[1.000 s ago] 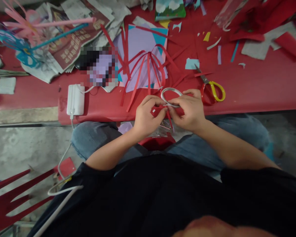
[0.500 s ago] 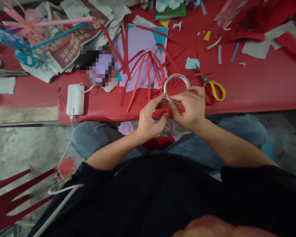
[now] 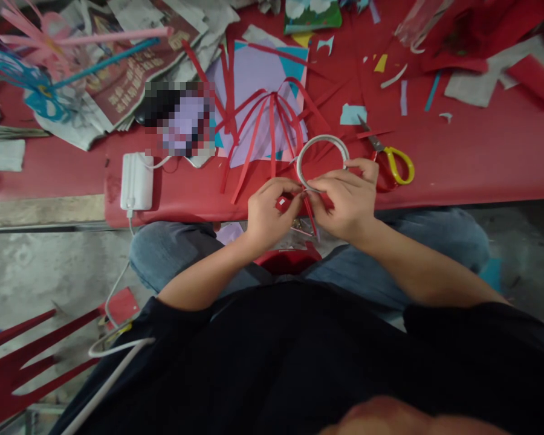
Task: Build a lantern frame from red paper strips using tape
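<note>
a thin white tape roll (image 3: 323,158), smooth and faintly glossy, is seen. matt red paper strips (image 3: 272,130) are laid on matt lilac paper (image 3: 254,78). the scissors (image 3: 392,162) are handled in glossy yellow plastic.

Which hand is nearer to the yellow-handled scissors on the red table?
Right. The right hand sits just beside the scissors, holding the tape ring; the left hand lies farther off, beyond the right one.

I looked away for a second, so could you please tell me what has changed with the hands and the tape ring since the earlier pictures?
The right hand tipped the tape ring up, so it now shows rounder. The left hand opened briefly, then closed again on a small red piece. The scissors and red strips stayed put.
</note>
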A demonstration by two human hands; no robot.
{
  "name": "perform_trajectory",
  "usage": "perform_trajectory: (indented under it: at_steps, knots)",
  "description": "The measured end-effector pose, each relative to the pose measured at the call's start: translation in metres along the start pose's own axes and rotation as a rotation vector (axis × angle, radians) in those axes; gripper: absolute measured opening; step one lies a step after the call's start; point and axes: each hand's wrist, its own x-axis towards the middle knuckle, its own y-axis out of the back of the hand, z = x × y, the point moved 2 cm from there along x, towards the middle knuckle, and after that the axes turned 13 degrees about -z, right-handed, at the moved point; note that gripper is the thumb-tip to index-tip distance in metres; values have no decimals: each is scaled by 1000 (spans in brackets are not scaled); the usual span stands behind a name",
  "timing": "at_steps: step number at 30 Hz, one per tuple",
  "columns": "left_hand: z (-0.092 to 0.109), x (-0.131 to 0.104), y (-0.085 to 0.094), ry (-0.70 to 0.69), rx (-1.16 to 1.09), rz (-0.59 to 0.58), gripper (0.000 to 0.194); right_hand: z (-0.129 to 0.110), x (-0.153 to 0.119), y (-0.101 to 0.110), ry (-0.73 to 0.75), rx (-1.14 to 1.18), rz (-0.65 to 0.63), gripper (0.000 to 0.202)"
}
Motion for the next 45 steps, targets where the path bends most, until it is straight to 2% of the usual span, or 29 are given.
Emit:
perform_trajectory:
  at_steps: [3,7,9,11,13,16,20,22,26,29,33,35,37,39,42,44,45]
  knots:
    - [0,0,4,-167,146,55,7,-2,2,1,-3,11,14,12]
    - [-3,-4,7,-439,284,100,26,-7,4,5,-17,27,83,13]
    - [-5,-4,7,-510,299,118,31,-10,5,8,-17,48,84,12]
    - [-6,-4,6,-532,278,131,31,-13,7,11,-50,69,15,11]
    - [-6,-3,6,-466,216,128,29,-15,8,13,-97,83,-69,10]
    - [-2,0,7,-290,128,122,27,-19,12,16,-163,58,-155,12]
    - [11,4,12,-224,128,125,16,-20,17,14,-166,14,-168,16]
    - [16,6,16,-170,102,115,14,-19,17,11,-103,-1,-109,15]
    - [16,7,19,-69,95,43,12,-17,15,4,58,-27,102,9]
    - [11,7,21,-52,140,16,13,-17,14,3,84,-11,142,8]
    - [6,9,24,-73,168,-3,8,-18,17,6,-19,-7,-27,7]
    - [5,11,23,-46,93,-40,5,-20,17,7,-95,14,-102,9]
    - [3,13,21,6,-50,-81,4,-23,17,6,-162,44,-102,12]
    - [-2,15,17,70,-215,-124,10,-28,16,4,-178,83,-38,13]
    - [-20,17,16,188,-407,-96,24,-30,13,4,-100,169,179,12]
    - [-37,19,20,269,-475,-56,32,-20,11,7,-63,170,283,12]
    - [-44,19,23,296,-489,-58,36,-10,11,7,-64,141,284,12]
